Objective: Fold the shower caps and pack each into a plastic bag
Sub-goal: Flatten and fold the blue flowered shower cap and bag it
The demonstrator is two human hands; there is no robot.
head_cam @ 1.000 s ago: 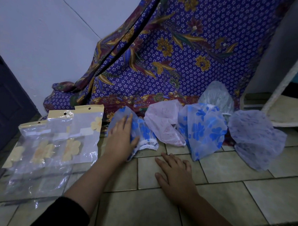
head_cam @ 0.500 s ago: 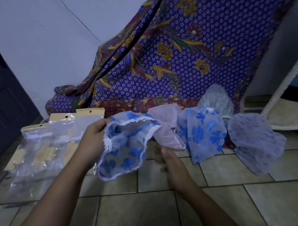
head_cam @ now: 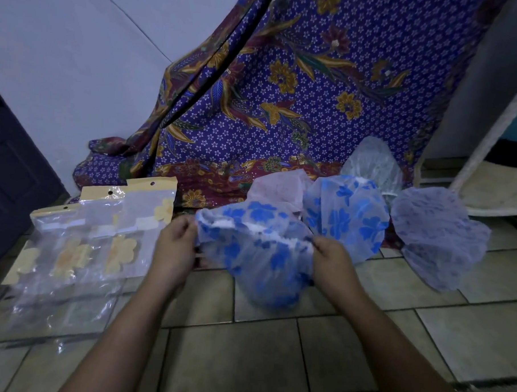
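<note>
A blue-flowered shower cap (head_cam: 257, 255) hangs above the tiled floor, stretched between both hands. My left hand (head_cam: 175, 248) pinches its white elastic rim on the left side. My right hand (head_cam: 333, 260) grips the rim on the right. Behind it on the floor lie a pink cap (head_cam: 277, 187), a second blue-flowered cap (head_cam: 345, 214), a clear cap (head_cam: 371, 165) and a purple cap (head_cam: 436, 236). Several clear plastic bags (head_cam: 95, 239) with yellow headers and flower prints are spread on the floor to the left.
A purple batik cloth (head_cam: 285, 93) hangs down behind the caps. A dark door (head_cam: 12, 185) stands at the far left. A white frame with a cushion (head_cam: 500, 188) is at the right. The floor (head_cam: 244, 358) is tiled.
My left hand lifted the blue-flowered cap off the floor. My right hand rose from the tiles and took hold of the rim's other side, spreading the cap open.
</note>
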